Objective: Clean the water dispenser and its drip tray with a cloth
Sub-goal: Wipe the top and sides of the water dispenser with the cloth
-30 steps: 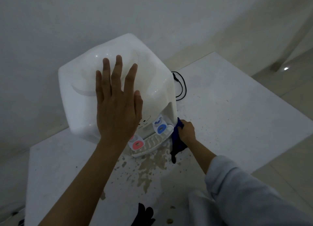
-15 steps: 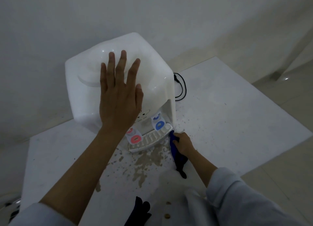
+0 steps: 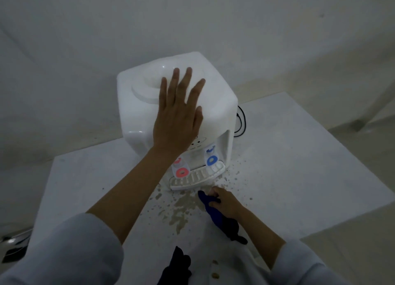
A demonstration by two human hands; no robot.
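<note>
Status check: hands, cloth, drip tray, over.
Left hand flat on dispenser top. Right hand grips blue cloth on table, just short of drip tray. Brown spill in front.

Glossy smooth white plastic water dispenser (image 3: 215, 105), soft blue cloth (image 3: 214, 213), matt stained table (image 3: 288, 156).

A bare, dim indoor room, likely a home or utility corner

A small white water dispenser (image 3: 177, 105) with red and blue taps stands on a stained white tabletop (image 3: 288, 156) pushed against plain whitish walls (image 3: 85, 28); a black power cord (image 3: 242, 122) trails behind it, and pale floor tiles (image 3: 352, 252) show at right.
</note>
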